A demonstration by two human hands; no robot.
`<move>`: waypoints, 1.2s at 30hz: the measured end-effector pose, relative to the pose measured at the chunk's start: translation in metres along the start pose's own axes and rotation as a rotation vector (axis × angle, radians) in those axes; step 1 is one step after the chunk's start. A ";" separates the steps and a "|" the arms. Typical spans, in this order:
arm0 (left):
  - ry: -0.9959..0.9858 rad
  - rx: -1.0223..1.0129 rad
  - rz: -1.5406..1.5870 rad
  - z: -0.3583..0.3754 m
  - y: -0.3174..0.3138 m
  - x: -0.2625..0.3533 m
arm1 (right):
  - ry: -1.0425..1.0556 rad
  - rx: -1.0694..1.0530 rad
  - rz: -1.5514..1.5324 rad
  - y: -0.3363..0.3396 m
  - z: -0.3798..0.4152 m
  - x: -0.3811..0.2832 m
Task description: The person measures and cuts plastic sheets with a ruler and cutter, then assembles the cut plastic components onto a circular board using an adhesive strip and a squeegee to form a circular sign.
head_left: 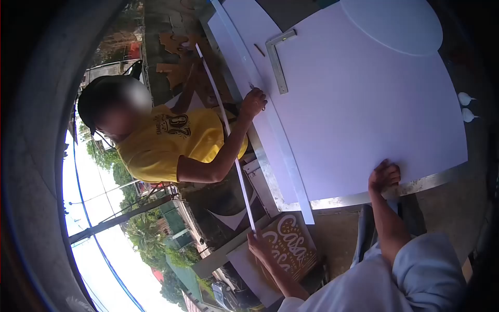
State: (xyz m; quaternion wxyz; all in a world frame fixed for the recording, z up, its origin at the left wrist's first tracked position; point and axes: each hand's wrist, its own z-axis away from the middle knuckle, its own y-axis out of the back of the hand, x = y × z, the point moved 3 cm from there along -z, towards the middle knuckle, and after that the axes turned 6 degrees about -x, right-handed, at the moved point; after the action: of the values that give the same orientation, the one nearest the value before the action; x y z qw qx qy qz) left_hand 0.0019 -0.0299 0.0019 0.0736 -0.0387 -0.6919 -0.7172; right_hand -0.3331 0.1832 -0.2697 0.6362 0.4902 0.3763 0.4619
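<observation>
My left hand (262, 249) grips the near end of a long thin white strip (238, 171). The strip runs up along the table's left side toward a co-worker in a yellow shirt, whose far hand is near its other end. My right hand (384, 176) rests on the near edge of a large white sheet (358, 114), its fingers curled; whether anything is inside them is hidden. A long pale straightedge (288, 156) lies along the sheet's left side. On it, the co-worker's other hand (253, 102) holds a small tool, too small to name.
A metal square (280, 65) and a short thin stick (259, 50) lie on the sheet. A white rounded panel (397, 23) overlaps its far right corner. Two white bulb-shaped things (468, 107) show at right. A lettered sign (291, 244) leans below the table.
</observation>
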 end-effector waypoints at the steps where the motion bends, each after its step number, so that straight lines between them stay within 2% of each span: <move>1: -0.001 -0.032 -0.006 0.006 -0.001 0.006 | -0.007 -0.027 0.043 -0.002 -0.003 -0.008; 2: -0.004 -0.063 -0.007 0.011 -0.003 0.012 | -0.014 -0.049 0.084 -0.005 -0.007 -0.017; 6: -0.043 -0.001 0.037 0.085 0.013 -0.005 | 0.032 0.089 0.025 0.016 0.000 0.001; 9: -0.005 0.008 0.162 0.122 0.021 0.001 | 0.061 0.053 -0.092 0.026 -0.006 0.000; 11: -0.028 0.058 0.242 0.143 0.023 0.001 | 0.228 0.144 -0.321 0.039 0.002 0.006; 14: -0.016 0.128 0.355 0.178 0.013 -0.001 | 0.389 -0.585 -1.013 0.045 0.009 0.009; 15: 0.010 0.146 0.377 0.188 0.008 0.002 | 0.475 -0.807 -1.216 0.076 0.031 0.012; 16: 0.024 0.090 0.511 0.198 0.005 0.009 | 0.748 -0.599 -1.256 0.160 0.058 0.028; 17: 0.021 0.076 0.550 0.204 -0.009 0.002 | 0.751 -0.749 -1.420 0.215 0.081 0.043; 19: -0.079 0.029 0.768 0.211 -0.053 -0.010 | 0.907 -0.983 -1.690 0.342 0.120 0.094; 20: 0.035 -0.273 1.042 0.229 -0.049 0.010 | 1.056 -0.920 -1.833 0.404 0.133 0.125; 21: -0.017 -0.175 1.064 0.241 -0.067 0.015 | 1.267 -0.794 -2.026 0.440 0.141 0.154; 22: -0.061 -0.078 1.081 0.251 -0.091 0.019 | 1.272 -0.732 -2.231 0.478 0.146 0.182; 23: -0.068 -0.100 1.108 0.257 -0.108 0.032 | 1.270 -0.671 -2.433 0.511 0.149 0.211; 24: -0.117 -0.085 1.045 0.258 -0.119 0.043 | 1.295 -0.640 -2.407 0.532 0.150 0.235; 27: -0.253 -0.060 0.865 0.256 -0.145 0.083 | 1.035 -0.693 -2.732 0.573 0.137 0.304; 28: -0.296 -0.043 0.802 0.256 -0.150 0.100 | 0.936 -0.781 -2.757 0.585 0.132 0.323; 29: -0.334 -0.017 0.732 0.261 -0.150 0.116 | 0.953 -0.773 -2.735 0.586 0.120 0.333; 30: -0.229 -0.215 0.649 0.277 -0.118 0.141 | 1.200 -0.798 -2.758 0.587 0.107 0.342; 31: -0.244 -0.245 0.724 0.270 -0.127 0.146 | 1.450 -0.833 -2.765 0.591 0.095 0.354; 32: -0.225 -0.271 0.791 0.279 -0.111 0.163 | 1.254 -0.885 -2.785 0.599 0.084 0.375; 33: -0.200 -0.298 0.855 0.289 -0.094 0.184 | 1.246 -0.913 -2.767 0.601 0.076 0.385; 34: -0.249 -0.243 0.825 0.288 -0.096 0.195 | 0.949 -0.740 -3.164 0.599 0.061 0.399; 35: -0.297 -0.188 0.786 0.284 -0.096 0.202 | 0.556 -0.497 -3.510 0.595 0.046 0.414; 36: -0.233 -0.233 0.773 0.284 -0.089 0.214 | 0.524 -0.522 -3.491 0.599 0.031 0.424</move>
State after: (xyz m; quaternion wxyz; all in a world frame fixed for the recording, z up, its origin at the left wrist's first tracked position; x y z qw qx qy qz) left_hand -0.2367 0.2452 -0.0413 0.2536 -0.3841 -0.5445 -0.7012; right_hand -0.3128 0.6355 0.3084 -0.3231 0.6209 -0.4142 0.5819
